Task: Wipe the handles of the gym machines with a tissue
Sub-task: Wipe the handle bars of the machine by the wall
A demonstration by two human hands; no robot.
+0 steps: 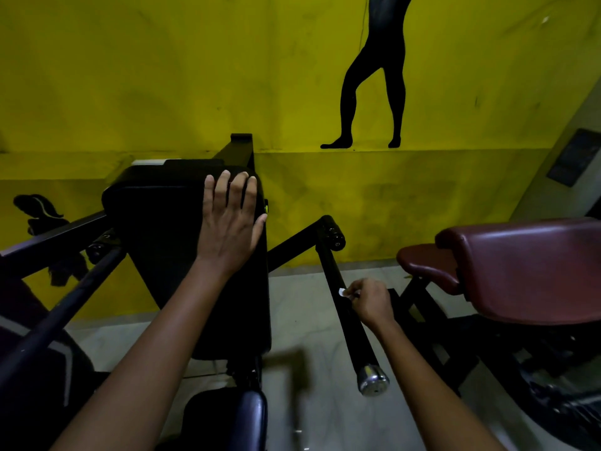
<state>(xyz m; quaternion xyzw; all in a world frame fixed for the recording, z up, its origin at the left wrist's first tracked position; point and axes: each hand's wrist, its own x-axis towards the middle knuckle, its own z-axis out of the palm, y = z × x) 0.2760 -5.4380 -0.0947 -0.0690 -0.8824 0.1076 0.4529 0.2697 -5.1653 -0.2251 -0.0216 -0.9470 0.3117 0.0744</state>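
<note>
Right hand pinches a small white crumpled tissue, pressed to the long black cylindrical handle bar about midway, above its chrome end cap. Left hand, fingers flat, rests on the black padded backrest left of that bar; I read it as bracing. Tissue sits at the fingertips, touching the bar.

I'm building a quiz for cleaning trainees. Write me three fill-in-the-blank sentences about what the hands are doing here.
1. The right hand presses a white ____ against the handle.
2. The left hand rests flat on the black ____.
3. The handle's near end carries a ____-coloured cap.

Missing words: tissue; pad; silver
</note>
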